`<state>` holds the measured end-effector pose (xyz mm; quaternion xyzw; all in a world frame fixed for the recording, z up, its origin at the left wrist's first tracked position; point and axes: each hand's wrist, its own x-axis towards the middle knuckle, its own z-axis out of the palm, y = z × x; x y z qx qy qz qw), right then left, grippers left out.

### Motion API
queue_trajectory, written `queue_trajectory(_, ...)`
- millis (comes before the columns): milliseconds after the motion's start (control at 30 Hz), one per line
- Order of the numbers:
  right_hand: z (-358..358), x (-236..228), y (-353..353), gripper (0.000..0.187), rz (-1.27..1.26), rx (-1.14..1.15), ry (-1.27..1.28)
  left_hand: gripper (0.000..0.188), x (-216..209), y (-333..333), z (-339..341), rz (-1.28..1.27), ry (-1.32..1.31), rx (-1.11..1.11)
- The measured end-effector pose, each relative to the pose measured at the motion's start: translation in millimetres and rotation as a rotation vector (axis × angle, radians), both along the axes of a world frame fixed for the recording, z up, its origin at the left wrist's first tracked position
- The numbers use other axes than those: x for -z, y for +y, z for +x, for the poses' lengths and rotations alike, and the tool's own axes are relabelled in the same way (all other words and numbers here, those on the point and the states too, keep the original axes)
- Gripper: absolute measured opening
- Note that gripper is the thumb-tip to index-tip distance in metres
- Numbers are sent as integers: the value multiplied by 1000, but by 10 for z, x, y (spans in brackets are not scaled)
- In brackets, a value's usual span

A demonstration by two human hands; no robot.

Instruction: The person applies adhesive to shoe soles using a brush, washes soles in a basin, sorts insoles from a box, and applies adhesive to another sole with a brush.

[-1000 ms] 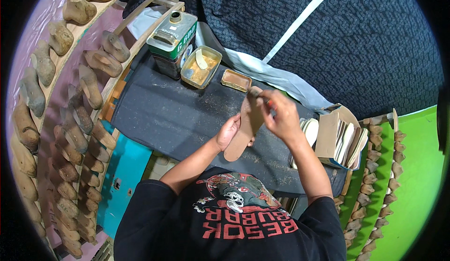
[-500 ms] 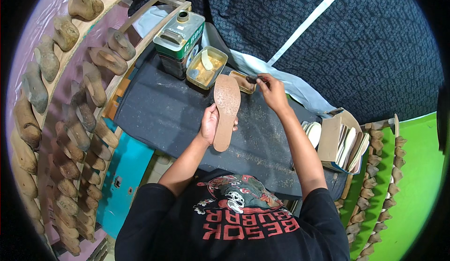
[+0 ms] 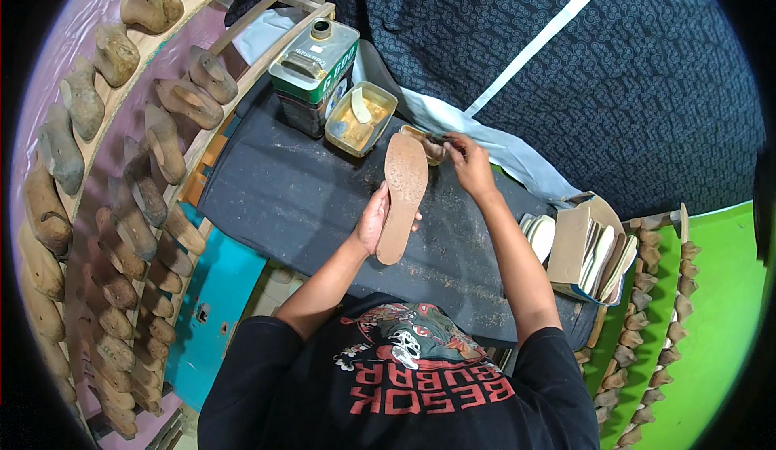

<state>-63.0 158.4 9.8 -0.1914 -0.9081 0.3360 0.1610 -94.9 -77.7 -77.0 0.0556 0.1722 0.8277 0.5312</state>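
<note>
My left hand [image 3: 372, 222] grips a brown insole [image 3: 404, 187] by its narrower middle, thumb on the near side and fingertips showing past the right edge. The insole stands tilted above the table, its speckled face toward me. My right hand [image 3: 470, 165] pinches a small dark tool [image 3: 437, 138] over a small shallow tray [image 3: 435, 152]; the tool's exact kind and its lower end are unclear. Part of that tray lies hidden behind the insole. Left of it sits a yellowish tub [image 3: 356, 139] with a pale curved piece inside.
A green and silver metal can [image 3: 314, 62] stands behind the tub. On the right, a cardboard box [image 3: 575, 244] holds several insole-shaped pieces, with more pale ones [image 3: 540, 236] beside it. Wooden shoe lasts [image 3: 166, 139] fill racks at the left. A dark cloth covers the table [image 3: 275, 199].
The insole and my left hand have shifted slightly to the right. My right hand has dipped a little, bringing the dark tool lower at the small tray.
</note>
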Motion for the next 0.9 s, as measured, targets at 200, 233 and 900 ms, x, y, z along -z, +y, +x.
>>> queue_trajectory(200, 269, -367, -14, 25, -154, 113, 144, 59, -123, 68, 23, -25, 113, 6)
queue_trajectory(233, 348, -472, -86, 25, -155, 115, 144, 60, -149, 92, 33, -10, 127, 17)
queue_trajectory(900, 1031, -1095, -1123, 22, 286, -409, 166, 59, -506, 361, 108, 6, 65, 23)
